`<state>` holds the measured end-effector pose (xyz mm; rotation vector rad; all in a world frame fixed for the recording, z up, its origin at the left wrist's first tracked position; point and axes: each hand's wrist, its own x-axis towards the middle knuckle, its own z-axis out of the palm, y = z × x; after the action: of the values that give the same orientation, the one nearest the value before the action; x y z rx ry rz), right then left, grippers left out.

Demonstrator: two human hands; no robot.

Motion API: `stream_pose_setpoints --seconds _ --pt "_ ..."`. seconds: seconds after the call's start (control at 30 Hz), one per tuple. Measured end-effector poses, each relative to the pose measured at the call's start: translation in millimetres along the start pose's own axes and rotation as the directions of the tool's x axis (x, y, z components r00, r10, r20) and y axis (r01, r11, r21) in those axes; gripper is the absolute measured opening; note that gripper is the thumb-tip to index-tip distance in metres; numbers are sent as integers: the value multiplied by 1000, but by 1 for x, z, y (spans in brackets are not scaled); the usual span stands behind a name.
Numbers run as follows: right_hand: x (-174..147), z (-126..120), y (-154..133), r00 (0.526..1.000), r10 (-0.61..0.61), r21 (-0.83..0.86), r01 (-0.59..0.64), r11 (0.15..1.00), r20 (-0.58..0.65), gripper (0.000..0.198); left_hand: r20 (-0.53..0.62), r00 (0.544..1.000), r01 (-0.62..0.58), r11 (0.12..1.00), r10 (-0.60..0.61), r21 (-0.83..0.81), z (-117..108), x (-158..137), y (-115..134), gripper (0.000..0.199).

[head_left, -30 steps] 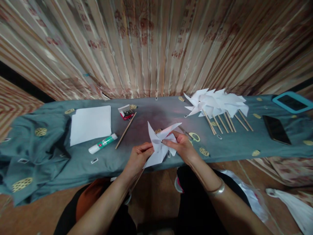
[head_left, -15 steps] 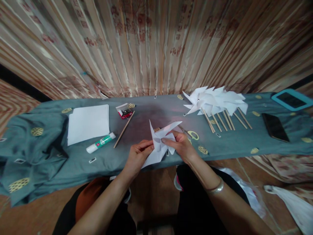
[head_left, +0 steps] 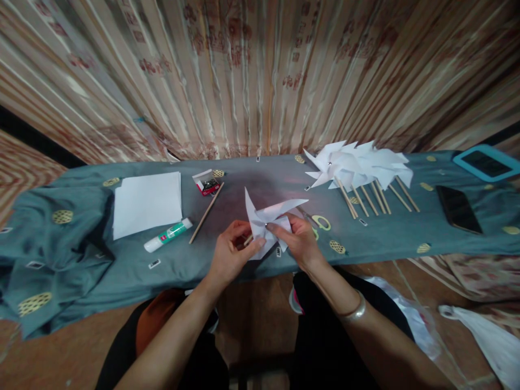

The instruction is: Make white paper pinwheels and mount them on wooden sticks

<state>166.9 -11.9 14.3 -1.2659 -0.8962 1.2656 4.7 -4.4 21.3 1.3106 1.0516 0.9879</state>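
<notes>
Over the front edge of the table I hold a white paper pinwheel (head_left: 260, 217) with both hands. A small shiny pin head shows at its middle. My left hand (head_left: 233, 249) is closed on the pinwheel's left side, and the end of a wooden stick (head_left: 247, 240) shows between thumb and fingers. My right hand (head_left: 300, 241) pinches the right side, its thumb near the pin and its fingers behind the paper. Partly behind the right hand lie scissors (head_left: 321, 222) with yellow-green handles. What the fingers do behind the paper is hidden.
To the left are stacked white paper (head_left: 148, 203), a glue stick (head_left: 168, 235), a red box of pins (head_left: 207, 184) and a loose wooden stick (head_left: 206, 212). Finished pinwheels (head_left: 357, 165) lie at the back right, beside a black phone (head_left: 459, 208) and a blue-framed device (head_left: 486, 162).
The pinwheel's blades are now gathered round a visible pin head, and its lower blade is folded in. A stick end has come into view at my left hand. My right thumb has shifted towards the centre.
</notes>
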Motion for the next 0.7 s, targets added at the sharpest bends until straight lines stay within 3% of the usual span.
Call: stream_pose_setpoints --seconds 0.17,0.3,0.7 --pt "-2 0 3 997 -76 -80 79 994 31 20 -74 997 -15 995 22 96 2 5 -9 33" --pt "-4 1 6 992 -122 -131 126 983 45 22 -133 991 6 998 2 58 5 9 -11 33" --pt "-7 1 5 993 -113 -126 118 985 43 25 -161 987 13 998 -2 66 5 12 -10 29"
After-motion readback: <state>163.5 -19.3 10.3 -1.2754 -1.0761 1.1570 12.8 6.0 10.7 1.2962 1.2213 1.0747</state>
